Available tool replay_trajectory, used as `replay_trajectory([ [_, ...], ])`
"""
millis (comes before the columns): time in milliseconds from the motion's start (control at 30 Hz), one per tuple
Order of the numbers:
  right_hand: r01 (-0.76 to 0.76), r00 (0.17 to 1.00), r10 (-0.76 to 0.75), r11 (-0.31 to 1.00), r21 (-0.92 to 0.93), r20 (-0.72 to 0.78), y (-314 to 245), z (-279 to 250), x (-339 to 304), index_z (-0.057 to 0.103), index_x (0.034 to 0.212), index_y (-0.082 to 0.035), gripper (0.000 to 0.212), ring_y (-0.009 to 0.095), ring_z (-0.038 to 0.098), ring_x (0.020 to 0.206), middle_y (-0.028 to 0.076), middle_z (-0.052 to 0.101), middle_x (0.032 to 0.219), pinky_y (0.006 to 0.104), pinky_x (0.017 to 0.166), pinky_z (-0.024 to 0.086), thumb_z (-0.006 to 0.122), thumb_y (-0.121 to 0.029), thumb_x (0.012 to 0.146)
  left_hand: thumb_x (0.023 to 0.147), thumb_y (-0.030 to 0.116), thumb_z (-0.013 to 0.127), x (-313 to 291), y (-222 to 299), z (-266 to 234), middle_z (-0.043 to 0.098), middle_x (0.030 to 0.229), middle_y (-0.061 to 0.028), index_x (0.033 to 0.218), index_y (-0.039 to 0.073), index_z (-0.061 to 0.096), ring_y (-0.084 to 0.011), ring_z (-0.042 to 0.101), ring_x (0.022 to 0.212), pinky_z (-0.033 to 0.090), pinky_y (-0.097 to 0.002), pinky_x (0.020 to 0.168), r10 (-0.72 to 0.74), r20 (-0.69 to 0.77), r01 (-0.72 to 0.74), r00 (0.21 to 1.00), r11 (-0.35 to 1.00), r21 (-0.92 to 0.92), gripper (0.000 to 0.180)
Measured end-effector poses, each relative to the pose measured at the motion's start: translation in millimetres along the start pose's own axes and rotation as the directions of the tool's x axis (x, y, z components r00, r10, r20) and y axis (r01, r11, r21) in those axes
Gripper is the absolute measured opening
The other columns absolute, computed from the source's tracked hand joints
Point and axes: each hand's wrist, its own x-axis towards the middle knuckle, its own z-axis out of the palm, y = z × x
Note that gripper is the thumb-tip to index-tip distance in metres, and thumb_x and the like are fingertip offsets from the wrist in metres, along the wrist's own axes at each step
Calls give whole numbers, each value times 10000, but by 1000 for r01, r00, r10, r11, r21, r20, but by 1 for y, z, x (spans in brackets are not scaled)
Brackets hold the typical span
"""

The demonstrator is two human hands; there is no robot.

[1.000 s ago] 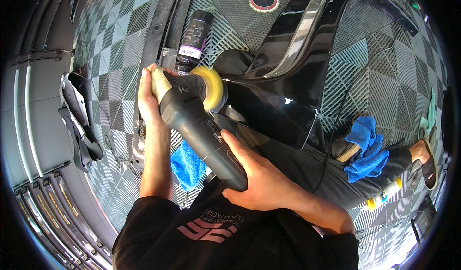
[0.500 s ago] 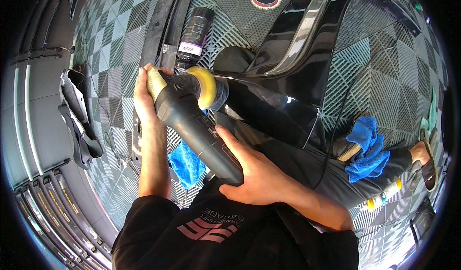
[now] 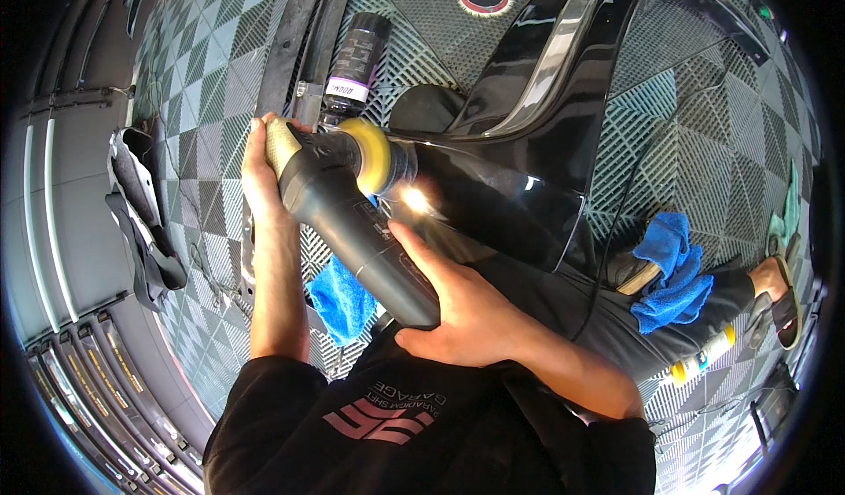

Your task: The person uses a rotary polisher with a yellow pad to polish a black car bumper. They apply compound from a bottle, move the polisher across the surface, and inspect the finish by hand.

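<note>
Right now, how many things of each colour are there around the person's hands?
Blue: 2, a cloth under the polisher and a cloth on the leg.
Yellow: 1, the pad.
Black: 3, the polisher, the glossy panel, the bottle.
Total: 6.
</note>
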Motion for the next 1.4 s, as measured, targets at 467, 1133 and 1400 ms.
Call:
replay_trajectory([
  [467,-25,999,25,1000,4,-33,-6,-8,-27,110,1647,-52,1074,425,550,1310,313,528,1406,433,1113,421,747,-117,785,1076,384,523,-23,-4,33,686,993,-169,1243,66,580,-271,691,884,600,-393,798,-29,11,28,1000,999,42,364],
  [1133,-138,990,140,989,-50,34,2,-10,-48,116,1658,-127,1057,416,589,1204,264,563,1311,439,1042,460,738,-122,804,1093,393,465,-57,-16,33,673,1006,-169,1263,65,553,-241,670,879,587,-375,775,20,-82,-19,996,1000,13,380],
  [1400,-234,972,236,968,-92,16,-5,-22,-84,140,1657,-169,1042,430,604,1164,258,562,1303,457,1001,482,743,-136,808,1100,399,447,-85,-29,57,659,1032,-158,1288,60,537,-248,660,983,565,-378,846,66,-30,-64,997,996,59,398],
])
